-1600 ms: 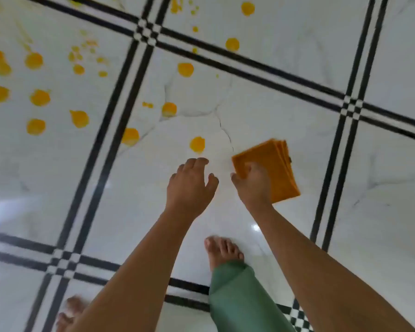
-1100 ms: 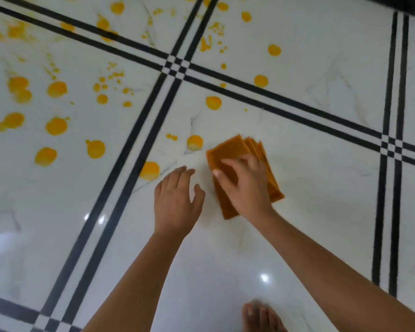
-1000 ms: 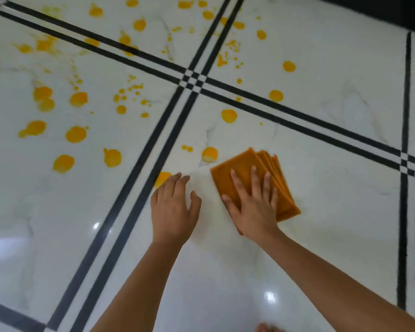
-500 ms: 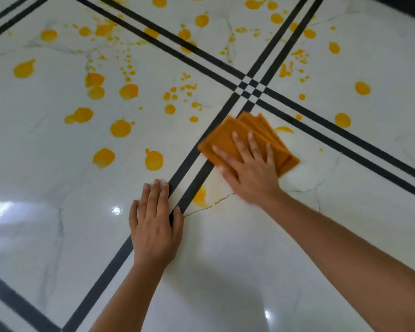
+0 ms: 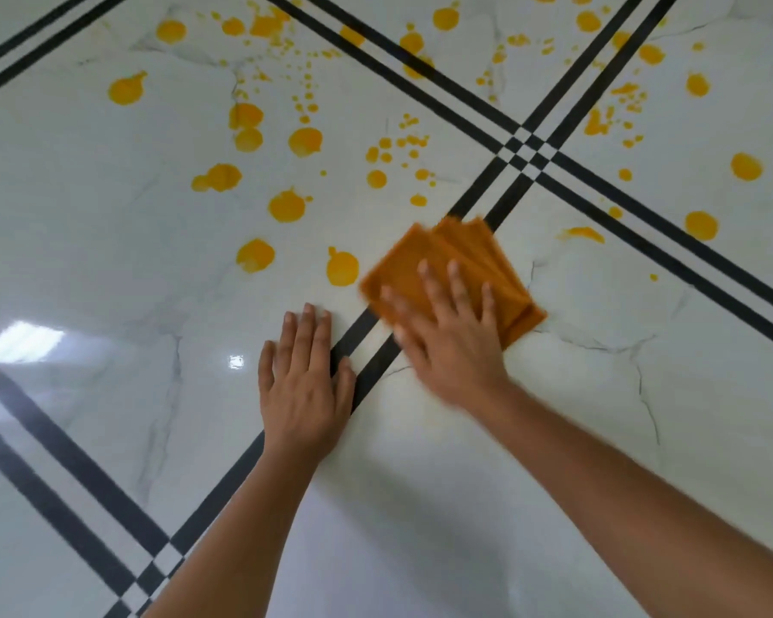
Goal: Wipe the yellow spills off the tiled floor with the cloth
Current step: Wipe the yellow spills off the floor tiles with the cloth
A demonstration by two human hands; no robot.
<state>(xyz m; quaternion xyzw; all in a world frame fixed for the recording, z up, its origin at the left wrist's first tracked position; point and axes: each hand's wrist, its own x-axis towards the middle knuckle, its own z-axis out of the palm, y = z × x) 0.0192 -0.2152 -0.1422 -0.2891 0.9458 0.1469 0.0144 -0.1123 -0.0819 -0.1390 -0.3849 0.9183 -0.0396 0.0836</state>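
right hand point(image 5: 454, 345): laid flat on the cloth point(image 5: 469, 245), palm down, fingers straight and spread. it presses the fabric onto the floor, and no finger curls round it. the hand and the cloth edges are motion-blurred.

left hand point(image 5: 306, 388): laid flat on the tiled floor point(image 5: 599, 417), palm down, fingers straight and close together, holding nothing. the thumb lies on the nearer line of a pair of black stripes point(image 5: 367, 332). both bare forearms enter from the bottom edge.

cloth: orange, folded into several layers that fan out at its far right side. it lies across the same stripe pair, just beyond the left hand's fingertips and on the near side of the checkered crossing point(image 5: 523, 149) where two stripe pairs meet.

yellow spills point(image 5: 342, 267): the nearest round drop sits just beside the cloth's left corner, not touching it. larger drops and fine spatter cover the tile to the left and farther out. a thin yellow smear point(image 5: 583, 234) lies to the right of the cloth, near the other stripe pair. more drops lie beyond the crossing and on the right-hand tile.

floor: glossy white tiles with grey veins. a second checkered crossing point(image 5: 152, 568) shows at the lower left. a bright rectangular light reflection point(image 5: 23, 343) lies at the left edge, with a small glint point(image 5: 236, 362) near the left hand.
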